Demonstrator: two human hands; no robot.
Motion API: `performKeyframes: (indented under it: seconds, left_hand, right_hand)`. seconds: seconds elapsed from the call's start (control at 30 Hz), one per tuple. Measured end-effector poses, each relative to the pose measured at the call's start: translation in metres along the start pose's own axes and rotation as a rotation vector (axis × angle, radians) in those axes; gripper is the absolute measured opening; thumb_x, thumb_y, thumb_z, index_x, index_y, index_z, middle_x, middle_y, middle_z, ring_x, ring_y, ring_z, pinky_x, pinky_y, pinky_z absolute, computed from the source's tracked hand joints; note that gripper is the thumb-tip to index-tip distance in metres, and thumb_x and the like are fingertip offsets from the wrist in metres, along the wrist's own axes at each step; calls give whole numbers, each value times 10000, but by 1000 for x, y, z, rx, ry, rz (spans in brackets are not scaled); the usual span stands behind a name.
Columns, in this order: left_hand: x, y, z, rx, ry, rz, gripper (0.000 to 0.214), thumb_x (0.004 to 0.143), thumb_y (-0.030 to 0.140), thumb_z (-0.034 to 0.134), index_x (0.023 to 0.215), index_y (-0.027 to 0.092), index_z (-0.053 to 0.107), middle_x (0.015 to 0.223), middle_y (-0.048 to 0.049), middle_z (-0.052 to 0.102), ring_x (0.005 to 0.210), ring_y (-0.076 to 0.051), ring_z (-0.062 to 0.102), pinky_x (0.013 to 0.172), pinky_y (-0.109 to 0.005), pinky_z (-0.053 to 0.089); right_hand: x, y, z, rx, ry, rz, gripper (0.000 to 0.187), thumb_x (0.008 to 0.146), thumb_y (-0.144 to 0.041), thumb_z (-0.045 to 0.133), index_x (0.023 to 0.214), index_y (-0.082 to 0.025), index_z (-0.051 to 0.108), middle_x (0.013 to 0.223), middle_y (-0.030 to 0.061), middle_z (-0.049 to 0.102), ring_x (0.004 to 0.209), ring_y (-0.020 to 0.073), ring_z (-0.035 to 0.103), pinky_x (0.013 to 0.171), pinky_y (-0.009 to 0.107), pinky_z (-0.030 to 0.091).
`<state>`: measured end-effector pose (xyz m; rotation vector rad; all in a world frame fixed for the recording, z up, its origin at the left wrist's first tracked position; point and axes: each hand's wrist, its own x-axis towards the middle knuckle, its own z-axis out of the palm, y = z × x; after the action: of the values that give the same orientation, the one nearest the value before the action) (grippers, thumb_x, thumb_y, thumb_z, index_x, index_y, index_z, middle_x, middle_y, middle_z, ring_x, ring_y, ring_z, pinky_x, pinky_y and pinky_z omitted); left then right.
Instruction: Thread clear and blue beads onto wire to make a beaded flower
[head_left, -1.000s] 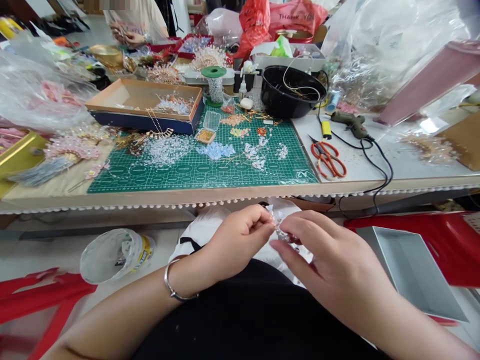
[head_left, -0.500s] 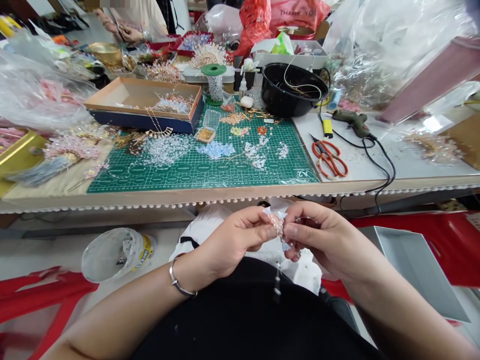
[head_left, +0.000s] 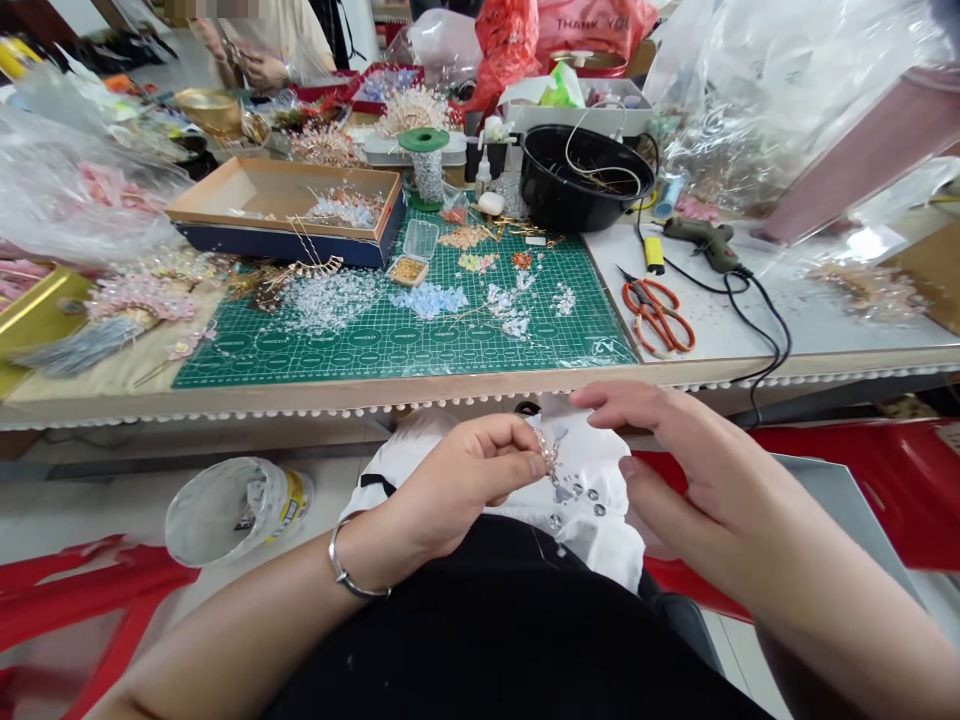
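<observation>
Below the table's front edge, over my lap, my left hand (head_left: 466, 478) pinches a small beaded ornament (head_left: 549, 455) of pink and clear beads between thumb and fingers. A silver bangle sits on that wrist. My right hand (head_left: 679, 462) is just right of the ornament with its fingers stretched out and apart, holding nothing. Several small clear beads lie on the white cloth (head_left: 592, 495) in my lap under the ornament.
A green cutting mat (head_left: 390, 340) with bead piles covers the table. Orange scissors (head_left: 656, 312), a glue gun (head_left: 701, 240), a black bowl (head_left: 581, 180) and a brown tray (head_left: 277, 205) stand around it. A plastic tub (head_left: 232, 505) lies on the floor; another person's hands (head_left: 259, 65) work far back.
My right hand has let go of the ornament and opened, drawing a little to the right. The left hand keeps its pinch in nearly the same place.
</observation>
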<state>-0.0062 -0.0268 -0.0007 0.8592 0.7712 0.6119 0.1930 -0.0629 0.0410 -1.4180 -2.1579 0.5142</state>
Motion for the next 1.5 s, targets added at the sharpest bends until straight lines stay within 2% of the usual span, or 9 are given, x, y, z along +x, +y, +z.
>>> performKeyframes:
  seconds: [0.1, 0.23, 0.37, 0.57, 0.73, 0.97, 1.23, 1.4, 1.5]
  left_hand:
    - [0, -1, 0, 10, -13, -27, 169, 736, 225, 682, 662, 156, 547, 559, 72, 420, 471, -39, 256, 471, -219, 183]
    - [0, -7, 0, 31, -27, 0, 110, 728, 201, 684, 687, 155, 593, 616, 56, 497, 521, -49, 352, 519, -219, 257]
    - [1, -6, -1, 74, -55, -43, 84, 741, 205, 655, 715, 147, 600, 606, 57, 443, 517, -49, 304, 489, -223, 207]
    - [2, -3, -3, 126, -69, -87, 61, 740, 201, 603, 728, 143, 614, 596, 49, 409, 502, -55, 247, 464, -244, 147]
    - [4, -5, -2, 141, -92, -113, 91, 710, 163, 569, 621, 152, 567, 516, 69, 328, 480, -58, 217, 462, -248, 148]
    - [4, -6, -5, 143, -127, -139, 147, 777, 261, 595, 690, 150, 552, 536, 77, 328, 475, -57, 203, 458, -236, 146]
    - [-1, -11, -8, 689, 9, 282, 142, 865, 255, 507, 843, 178, 624, 691, 20, 535, 615, -93, 436, 569, -225, 331]
    - [4, -9, -11, 454, 26, 235, 126, 837, 283, 591, 794, 167, 616, 690, 25, 528, 604, -79, 418, 558, -211, 328]
    - [7, -10, -12, 233, 74, 164, 147, 812, 296, 631, 767, 162, 590, 651, 44, 481, 567, -64, 376, 539, -203, 312]
  right_hand:
    - [6, -3, -6, 11, -99, 27, 384, 784, -82, 507, 1132, -245, 514, 1260, 73, 580, 1164, 246, 543, 951, 404, 465]
    - [18, -5, -3, 113, -236, 148, 285, 802, -147, 538, 1064, -252, 577, 1024, 42, 677, 899, 207, 651, 741, 317, 536]
    - [22, -7, 4, 79, -241, 29, 197, 834, -126, 500, 964, -248, 583, 921, 24, 677, 776, 173, 639, 646, 279, 504]
    - [13, -6, 0, -161, -323, -259, 543, 772, -98, 527, 1290, -229, 427, 1337, 95, 508, 1196, 273, 508, 944, 420, 464]
    - [11, -3, 12, -244, -440, -230, 730, 727, -143, 600, 1391, -242, 312, 1409, 107, 403, 1149, 295, 537, 845, 399, 533]
    - [12, -3, 26, 3, -384, -81, 338, 766, -87, 559, 1062, -220, 465, 1029, 50, 527, 863, 183, 564, 764, 343, 508]
    - [16, 0, 23, 459, -270, 498, 176, 814, -224, 621, 930, -254, 492, 673, -54, 510, 571, 107, 498, 507, 226, 435]
    - [13, 14, 21, 850, -225, 462, 388, 789, -323, 684, 1123, -275, 493, 1033, 23, 610, 827, 169, 647, 701, 308, 554]
    - [4, 15, 18, 736, 73, 417, 207, 889, -387, 542, 1046, -255, 567, 1039, 43, 634, 845, 193, 671, 740, 350, 561]
